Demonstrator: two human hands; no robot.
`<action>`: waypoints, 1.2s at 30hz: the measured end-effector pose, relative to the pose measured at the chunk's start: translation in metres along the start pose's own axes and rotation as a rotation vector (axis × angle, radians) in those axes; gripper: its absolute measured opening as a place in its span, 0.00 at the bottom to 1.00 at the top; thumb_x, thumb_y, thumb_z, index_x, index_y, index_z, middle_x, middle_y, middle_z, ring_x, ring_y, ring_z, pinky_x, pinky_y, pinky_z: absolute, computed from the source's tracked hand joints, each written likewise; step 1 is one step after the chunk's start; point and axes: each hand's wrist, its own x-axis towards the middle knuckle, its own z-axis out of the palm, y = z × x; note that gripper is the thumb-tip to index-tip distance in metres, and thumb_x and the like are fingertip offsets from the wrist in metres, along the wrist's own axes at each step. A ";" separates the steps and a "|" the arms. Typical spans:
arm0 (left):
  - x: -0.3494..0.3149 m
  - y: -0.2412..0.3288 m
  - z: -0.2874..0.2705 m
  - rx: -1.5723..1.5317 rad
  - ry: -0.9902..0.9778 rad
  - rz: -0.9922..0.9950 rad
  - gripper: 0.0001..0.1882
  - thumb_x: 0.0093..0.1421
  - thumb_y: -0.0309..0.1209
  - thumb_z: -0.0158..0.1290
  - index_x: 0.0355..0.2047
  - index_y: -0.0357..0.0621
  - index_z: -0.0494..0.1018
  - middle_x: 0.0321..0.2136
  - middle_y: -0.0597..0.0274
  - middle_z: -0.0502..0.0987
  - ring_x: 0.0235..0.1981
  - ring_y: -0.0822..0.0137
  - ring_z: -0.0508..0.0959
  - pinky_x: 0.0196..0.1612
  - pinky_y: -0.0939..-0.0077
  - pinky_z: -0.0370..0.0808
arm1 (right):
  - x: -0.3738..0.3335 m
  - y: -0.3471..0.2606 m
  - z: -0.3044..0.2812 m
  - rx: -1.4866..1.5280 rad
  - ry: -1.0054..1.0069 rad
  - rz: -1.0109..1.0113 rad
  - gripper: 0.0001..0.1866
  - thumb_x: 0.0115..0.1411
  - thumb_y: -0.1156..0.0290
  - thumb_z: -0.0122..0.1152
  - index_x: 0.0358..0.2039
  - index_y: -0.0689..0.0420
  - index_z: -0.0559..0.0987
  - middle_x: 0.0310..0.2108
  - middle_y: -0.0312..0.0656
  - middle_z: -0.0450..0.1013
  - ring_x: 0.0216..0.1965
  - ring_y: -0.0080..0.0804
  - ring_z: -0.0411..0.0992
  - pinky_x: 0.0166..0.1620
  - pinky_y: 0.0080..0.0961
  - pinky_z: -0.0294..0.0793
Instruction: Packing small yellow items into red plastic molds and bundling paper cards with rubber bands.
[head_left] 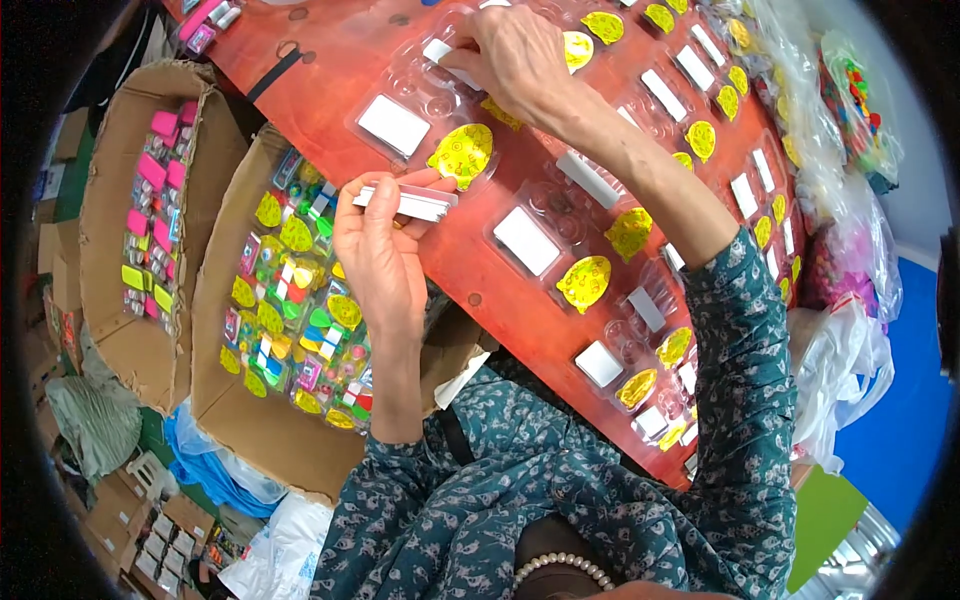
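My left hand [378, 255] holds a small stack of white rectangular cards [412, 203], thumb on top and fingers below, beside the table's near edge. Over the table, my right hand [515, 65] has its fingers bent and pinched at a white card [436, 50] in a clear plastic tray [437, 100]; the fingertips are partly hidden. That tray also carries a larger white block [394, 125]. Just in front of my left hand lies a yellow printed oval piece [461, 152] with a wavy edge.
Rows of similar clear trays with white blocks [527, 240] and yellow pieces cover the red table [480, 265]. At left stand a cardboard box [225, 375] of colourful packed toys and another box [125, 350] with pink items. Plastic bags [845, 370] hang along the right.
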 end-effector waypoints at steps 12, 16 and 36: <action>0.005 0.002 0.000 -0.028 -0.012 0.014 0.09 0.62 0.29 0.45 0.39 0.36 0.65 0.37 0.38 0.74 0.40 0.48 0.77 0.43 0.64 0.77 | 0.003 -0.008 0.001 0.060 -0.168 0.208 0.07 0.44 0.76 0.57 0.26 0.57 0.80 0.22 0.50 0.73 0.26 0.47 0.73 0.29 0.40 0.71; 0.009 0.002 0.001 -0.005 -0.011 0.026 0.09 0.62 0.29 0.45 0.39 0.35 0.64 0.38 0.38 0.73 0.40 0.48 0.76 0.43 0.64 0.76 | 0.003 -0.001 0.011 -0.082 -0.129 0.023 0.04 0.44 0.75 0.55 0.21 0.61 0.76 0.20 0.51 0.71 0.26 0.49 0.72 0.28 0.42 0.70; -0.013 0.007 0.014 0.050 -0.023 0.094 0.10 0.62 0.29 0.47 0.41 0.37 0.65 0.34 0.58 0.73 0.35 0.70 0.75 0.37 0.76 0.76 | -0.021 -0.081 -0.051 0.643 -0.472 0.116 0.08 0.50 0.75 0.58 0.31 0.64 0.78 0.19 0.51 0.70 0.22 0.43 0.72 0.27 0.33 0.68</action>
